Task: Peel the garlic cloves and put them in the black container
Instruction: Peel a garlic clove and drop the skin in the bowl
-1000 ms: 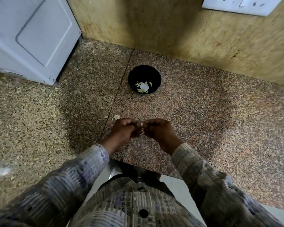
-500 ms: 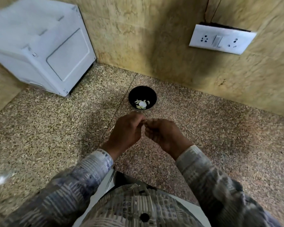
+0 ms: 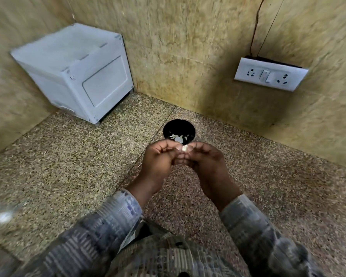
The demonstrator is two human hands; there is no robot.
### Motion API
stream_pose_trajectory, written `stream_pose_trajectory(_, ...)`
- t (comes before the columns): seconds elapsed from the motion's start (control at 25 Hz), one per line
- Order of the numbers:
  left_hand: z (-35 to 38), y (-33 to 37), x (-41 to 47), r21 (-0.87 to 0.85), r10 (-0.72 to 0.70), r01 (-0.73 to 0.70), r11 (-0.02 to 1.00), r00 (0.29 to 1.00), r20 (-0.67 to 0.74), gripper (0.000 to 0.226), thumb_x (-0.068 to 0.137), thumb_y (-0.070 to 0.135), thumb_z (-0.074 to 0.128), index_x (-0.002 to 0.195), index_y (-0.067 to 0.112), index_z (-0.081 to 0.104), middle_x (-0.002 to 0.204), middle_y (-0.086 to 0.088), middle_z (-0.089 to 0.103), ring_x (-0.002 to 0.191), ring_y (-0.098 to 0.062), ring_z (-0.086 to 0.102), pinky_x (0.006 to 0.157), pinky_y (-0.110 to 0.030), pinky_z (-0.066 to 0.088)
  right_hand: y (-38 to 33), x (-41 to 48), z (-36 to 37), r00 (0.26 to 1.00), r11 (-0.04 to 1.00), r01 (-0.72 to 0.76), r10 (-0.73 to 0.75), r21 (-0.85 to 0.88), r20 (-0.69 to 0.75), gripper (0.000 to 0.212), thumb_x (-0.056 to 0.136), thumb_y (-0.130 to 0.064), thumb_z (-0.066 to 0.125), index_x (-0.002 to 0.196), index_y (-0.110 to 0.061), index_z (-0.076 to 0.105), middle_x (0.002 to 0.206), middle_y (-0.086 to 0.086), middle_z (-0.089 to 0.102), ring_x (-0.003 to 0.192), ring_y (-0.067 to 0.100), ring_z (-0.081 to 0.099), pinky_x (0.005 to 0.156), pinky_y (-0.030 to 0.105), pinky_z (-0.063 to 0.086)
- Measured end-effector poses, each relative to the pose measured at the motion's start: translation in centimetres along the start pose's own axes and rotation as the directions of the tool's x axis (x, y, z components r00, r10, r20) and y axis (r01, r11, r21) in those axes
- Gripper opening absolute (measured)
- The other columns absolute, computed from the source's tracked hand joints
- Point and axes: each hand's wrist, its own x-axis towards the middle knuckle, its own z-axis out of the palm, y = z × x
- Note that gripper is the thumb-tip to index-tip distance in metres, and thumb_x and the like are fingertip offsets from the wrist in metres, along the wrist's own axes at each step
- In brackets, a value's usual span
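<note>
1. Left hand (image 3: 158, 162) and right hand (image 3: 206, 164): held above the countertop (image 3: 68, 166) at centre frame, fingers curled, fingertips meeting; both pinching one small pale garlic clove (image 3: 184, 148).
2. Garlic clove: caught between the fingertips of the two hands, only its upper part showing; peeled or unpeeled, cannot tell.
3. Black container (image 3: 168, 127): round, open-topped, standing on the countertop just beyond the hands; near rim hidden behind the fingertips in this view. Pale garlic pieces (image 3: 178, 138) on its floor.
4. Back wall (image 3: 188, 47): tan tile, meeting the countertop in a straight edge behind the container; container near that edge, not touching it.
5. White box-shaped appliance (image 3: 74, 74): in the rear left corner, against the walls, well apart from the container; a band of speckled surface between the two.
6. Seam (image 3: 164, 121) in the countertop: a thin dark line from the back wall, passing the container's left side toward the left hand.
7. Socket plate (image 3: 270, 73): white, on the wall at upper right, well above the countertop and well apart from the hands.
8. Patterned sleeves (image 3: 118, 212): covering both forearms to the wrists, entering from the lower edge of the frame.
</note>
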Motion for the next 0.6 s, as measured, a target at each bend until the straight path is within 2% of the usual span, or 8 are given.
stream_pose_trajectory(0.04, 0.3, 0.5, -0.2, -0.197, -0.193, 0.194, 0.961, 0.981, 0.024, 0.011, 0.097, -0.005, 0.058, 0.095, 0.0, 0.068, 0.087, -0.019, 0.076, 0.075, -0.024, 0.075, 0.074, -0.035, 0.062, 0.2, -0.3, 0.0, 0.993, 0.987, 0.122, -0.122, -0.102, 0.002, 0.008, 0.095, 0.008, 0.06, 0.101, 0.008, 0.065, 0.093, 0.028, 0.073, 0.079, 0.033, 0.071, 0.076, 0.044, 0.062)
stream_pose_trajectory(0.12, 0.1, 0.9, -0.1, -0.312, -0.381, 0.387, 0.868, 0.921, 0.08, 0.013, 0.098, -0.004, 0.055, 0.096, 0.003, 0.066, 0.087, -0.017, 0.076, 0.075, -0.022, 0.075, 0.077, -0.033, 0.062, 0.5, -0.5, -0.2, 0.974, 0.956, 0.224, -0.227, -0.188, 0.01, 0.011, 0.096, 0.008, 0.061, 0.104, 0.006, 0.066, 0.092, 0.023, 0.074, 0.077, 0.025, 0.07, 0.069, 0.035, 0.059)
stream_pose_trajectory(0.2, -0.4, 1.1, -0.3, -0.328, -0.39, 0.398, 0.857, 0.916, 0.091, 0.014, 0.098, -0.004, 0.055, 0.097, 0.002, 0.067, 0.086, -0.017, 0.075, 0.074, -0.02, 0.075, 0.076, -0.032, 0.062, 0.7, -0.5, -0.3, 0.984, 0.981, 0.176, -0.172, -0.085, 0.05, 0.011, 0.097, 0.008, 0.058, 0.104, 0.005, 0.066, 0.087, 0.017, 0.071, 0.075, 0.019, 0.066, 0.069, 0.03, 0.056)
stream_pose_trajectory(0.28, -1.3, 0.4, -0.4, -0.336, -0.396, 0.395, 0.855, 0.916, 0.071, 0.012, 0.098, -0.003, 0.057, 0.1, 0.0, 0.068, 0.086, -0.017, 0.073, 0.074, -0.019, 0.073, 0.075, -0.031, 0.063, 1.3, -0.1, -0.6, 0.998, 0.999, 0.048, -0.049, 0.008, 0.049, 0.012, 0.097, 0.006, 0.058, 0.098, -0.001, 0.066, 0.083, 0.012, 0.068, 0.075, 0.017, 0.064, 0.071, 0.03, 0.056)
stream_pose_trajectory(0.32, -1.9, 0.0, -0.4, -0.322, -0.403, 0.397, 0.86, 0.914, 0.049, 0.012, 0.098, -0.002, 0.058, 0.101, 0.0, 0.069, 0.087, -0.017, 0.073, 0.075, -0.019, 0.073, 0.076, -0.032, 0.064, 2.1, 0.3, -0.7, 1.0, 1.0, 0.0, 0.0, -0.02, 0.025, 0.012, 0.097, 0.005, 0.059, 0.096, -0.004, 0.067, 0.081, 0.01, 0.068, 0.074, 0.017, 0.064, 0.07, 0.031, 0.056)
stream_pose_trajectory(0.4, -3.2, -1.3, -0.2, -0.284, -0.431, 0.411, 0.866, 0.902, -0.009, 0.012, 0.098, -0.001, 0.059, 0.101, 0.0, 0.07, 0.087, -0.015, 0.075, 0.076, -0.019, 0.074, 0.077, -0.033, 0.065, 4.3, 1.3, -0.9, 0.996, 0.977, -0.082, 0.073, -0.199, -0.052, 0.009, 0.096, 0.002, 0.064, 0.094, -0.004, 0.069, 0.078, 0.009, 0.069, 0.074, 0.019, 0.065, 0.069, 0.033, 0.057)
stream_pose_trajectory(0.52, -5.2, -3.8, 0.3, -0.251, -0.497, 0.465, 0.849, 0.863, -0.085, 0.01, 0.098, -0.001, 0.061, 0.098, 0.0, 0.071, 0.084, -0.015, 0.076, 0.073, -0.019, 0.075, 0.075, -0.034, 0.065, 9.2, 3.9, -1.9, 0.984, 0.832, -0.165, 0.102, -0.53, -0.147, 0.01, 0.094, -0.007, 0.069, 0.085, -0.008, 0.075, 0.073, 0.007, 0.073, 0.071, 0.025, 0.07, 0.07, 0.041, 0.063)
stream_pose_trajectory(0.6, -6.8, -6.0, 0.9, -0.227, -0.536, 0.497, 0.837, 0.828, -0.163, 0.009, 0.098, -0.001, 0.062, 0.095, -0.002, 0.07, 0.086, -0.018, 0.075, 0.07, -0.018, 0.075, 0.066, -0.031, 0.065, 12.2, 6.0, -2.8, 0.99, 0.599, -0.139, 0.066, -0.789, -0.124, 0.015, 0.09, -0.022, 0.072, 0.083, -0.01, 0.077, 0.075, 0.008, 0.076, 0.075, 0.027, 0.073, 0.076, 0.048, 0.062)
